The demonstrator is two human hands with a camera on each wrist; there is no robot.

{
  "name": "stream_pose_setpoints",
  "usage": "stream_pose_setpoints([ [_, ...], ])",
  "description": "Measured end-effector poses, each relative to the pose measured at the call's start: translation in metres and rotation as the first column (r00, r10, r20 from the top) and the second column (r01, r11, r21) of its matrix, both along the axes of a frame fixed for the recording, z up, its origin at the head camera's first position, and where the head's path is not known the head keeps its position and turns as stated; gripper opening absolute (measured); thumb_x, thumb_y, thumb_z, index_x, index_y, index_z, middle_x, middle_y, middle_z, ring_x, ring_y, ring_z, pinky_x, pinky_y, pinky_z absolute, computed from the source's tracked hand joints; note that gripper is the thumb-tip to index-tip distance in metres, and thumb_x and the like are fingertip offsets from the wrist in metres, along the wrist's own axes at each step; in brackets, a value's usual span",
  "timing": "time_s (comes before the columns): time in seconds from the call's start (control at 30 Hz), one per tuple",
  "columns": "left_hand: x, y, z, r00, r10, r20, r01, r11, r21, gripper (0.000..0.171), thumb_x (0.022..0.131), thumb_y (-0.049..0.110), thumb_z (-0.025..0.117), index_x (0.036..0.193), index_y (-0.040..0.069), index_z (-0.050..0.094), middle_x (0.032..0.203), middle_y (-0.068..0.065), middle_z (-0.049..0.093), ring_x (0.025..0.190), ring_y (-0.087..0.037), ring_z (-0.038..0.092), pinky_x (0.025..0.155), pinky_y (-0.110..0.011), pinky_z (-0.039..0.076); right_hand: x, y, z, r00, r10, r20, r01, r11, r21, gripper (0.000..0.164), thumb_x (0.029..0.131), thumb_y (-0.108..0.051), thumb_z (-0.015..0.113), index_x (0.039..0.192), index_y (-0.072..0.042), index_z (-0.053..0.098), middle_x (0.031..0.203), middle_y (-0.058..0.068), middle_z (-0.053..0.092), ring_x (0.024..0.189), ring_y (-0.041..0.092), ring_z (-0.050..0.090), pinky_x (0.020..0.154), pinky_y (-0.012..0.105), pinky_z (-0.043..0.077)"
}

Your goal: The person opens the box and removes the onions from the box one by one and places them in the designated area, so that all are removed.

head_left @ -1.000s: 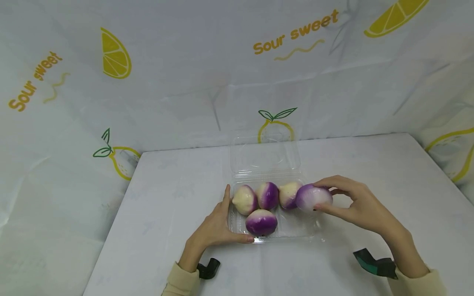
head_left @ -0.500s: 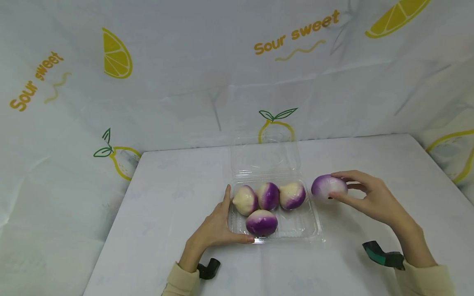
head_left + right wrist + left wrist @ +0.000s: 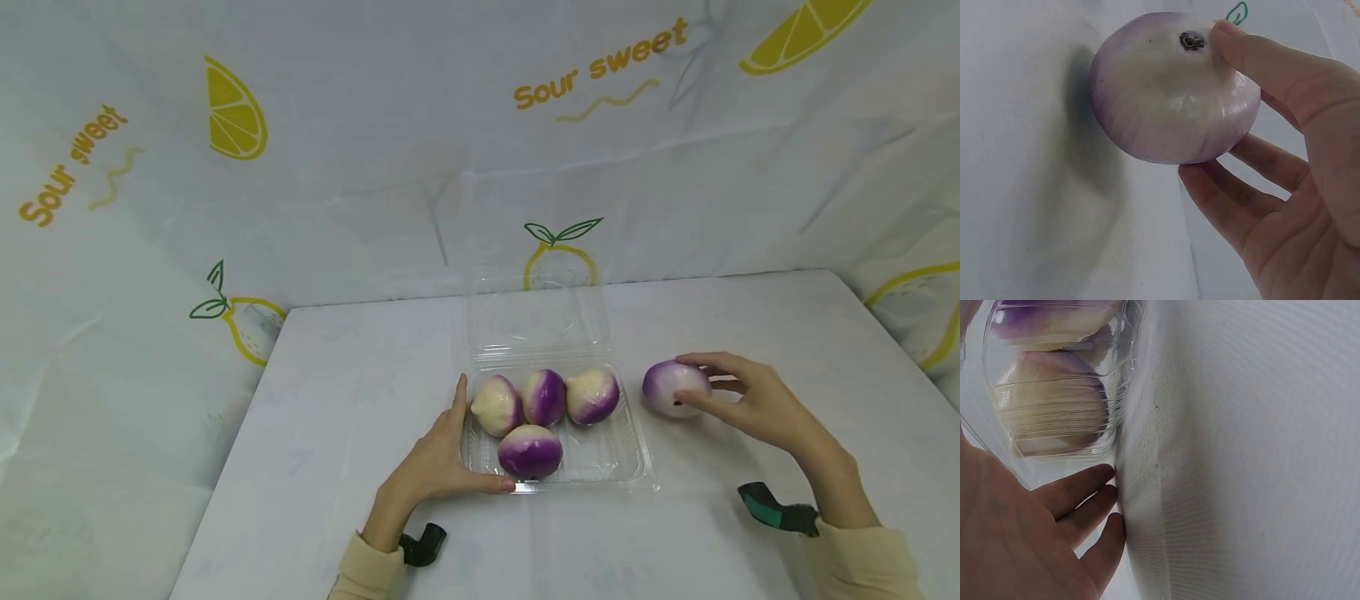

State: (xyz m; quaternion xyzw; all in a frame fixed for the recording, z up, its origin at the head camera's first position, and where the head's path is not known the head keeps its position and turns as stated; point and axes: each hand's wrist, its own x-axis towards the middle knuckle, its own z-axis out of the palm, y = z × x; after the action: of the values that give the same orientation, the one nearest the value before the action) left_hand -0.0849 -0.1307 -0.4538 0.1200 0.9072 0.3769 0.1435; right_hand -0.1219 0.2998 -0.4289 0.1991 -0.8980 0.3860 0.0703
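My right hand [image 3: 750, 408] holds a pale purple-and-white onion [image 3: 670, 388] between thumb and fingers, right of the clear plastic box. A dark root spot marks it in the right wrist view, where the thumb [image 3: 1272, 59] lies near that spot and fingers support the underside. The clear plastic box [image 3: 600, 458] has several more purple-and-cream onions [image 3: 529, 452] in it, with three in the back row and one in front. My left hand [image 3: 431, 462] rests spread at its front left corner, thumb along the front rim. In the left wrist view, straight fingers [image 3: 1088, 515] lie beside its wall.
The box's clear lid [image 3: 536, 317] stands folded back behind it. A white cloth covers the table [image 3: 360, 400], and a lemon-printed sheet [image 3: 360, 167] hangs at the back. Dark wrist straps [image 3: 776, 510] jut out below both hands.
My right hand has carried the onion from over the box's right side rightward, then slightly lower, beside the box. My left hand and the other onions have stayed put.
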Motion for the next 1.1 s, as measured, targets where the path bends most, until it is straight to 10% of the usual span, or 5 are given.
stream_pose_setpoints([
  [0.1,0.000,0.000,0.000,1.000,-0.002,-0.003,0.002,1.000,-0.001,0.153,0.059,0.070,0.089,0.165,0.025,-0.012,0.172,-0.013,0.018,0.156,-0.034,0.028,0.118,-0.061,0.037,0.000,0.000,-0.003,1.000,0.000,0.027,0.000,1.000,0.022,0.048,0.083,-0.009,0.084,0.129,-0.008,0.068,0.125,-0.035,0.055,0.109,-0.026,0.047,0.085,-0.001,0.045],
  [0.33,0.000,0.000,0.000,1.000,-0.003,0.001,0.003,1.000,0.004,0.153,0.059,0.069,0.089,0.165,0.024,-0.013,0.172,-0.012,0.018,0.156,-0.034,0.027,0.119,-0.061,0.036,-0.001,-0.004,-0.009,1.000,0.019,0.024,-0.020,0.997,0.072,0.058,0.084,-0.013,0.084,0.137,-0.005,0.061,0.134,0.020,0.064,0.115,-0.030,0.036,0.085,-0.004,0.041],
  [0.57,0.000,0.000,0.000,1.000,0.001,0.005,-0.001,1.000,0.003,0.153,0.059,0.069,0.089,0.164,0.026,-0.013,0.172,-0.012,0.017,0.156,-0.034,0.026,0.119,-0.062,0.035,-0.002,-0.007,-0.013,1.000,0.008,-0.009,-0.007,0.997,0.083,0.079,0.066,-0.015,0.097,0.135,-0.001,0.061,0.130,0.022,0.056,0.114,-0.022,0.034,0.084,-0.003,0.040],
  [0.83,0.000,0.000,0.001,1.000,-0.004,0.004,0.004,1.000,0.011,0.153,0.059,0.069,0.089,0.164,0.026,-0.014,0.173,-0.011,0.015,0.157,-0.032,0.023,0.121,-0.060,0.033,-0.004,-0.006,-0.010,1.000,-0.027,-0.012,0.029,0.988,0.150,0.082,0.068,-0.016,0.095,0.139,0.003,0.058,0.121,0.025,0.053,0.105,0.041,0.060,0.079,0.024,0.059],
  [1.1,0.000,0.000,0.001,1.000,-0.004,0.011,0.004,1.000,0.007,0.153,0.060,0.068,0.089,0.164,0.026,-0.014,0.173,-0.011,0.015,0.157,-0.034,0.024,0.120,-0.061,0.034,-0.007,-0.003,-0.010,0.997,-0.010,-0.076,0.022,0.987,0.156,0.079,0.071,-0.007,0.092,0.141,0.004,0.056,0.126,0.025,0.058,0.110,0.031,0.055,0.084,0.009,0.054],
])
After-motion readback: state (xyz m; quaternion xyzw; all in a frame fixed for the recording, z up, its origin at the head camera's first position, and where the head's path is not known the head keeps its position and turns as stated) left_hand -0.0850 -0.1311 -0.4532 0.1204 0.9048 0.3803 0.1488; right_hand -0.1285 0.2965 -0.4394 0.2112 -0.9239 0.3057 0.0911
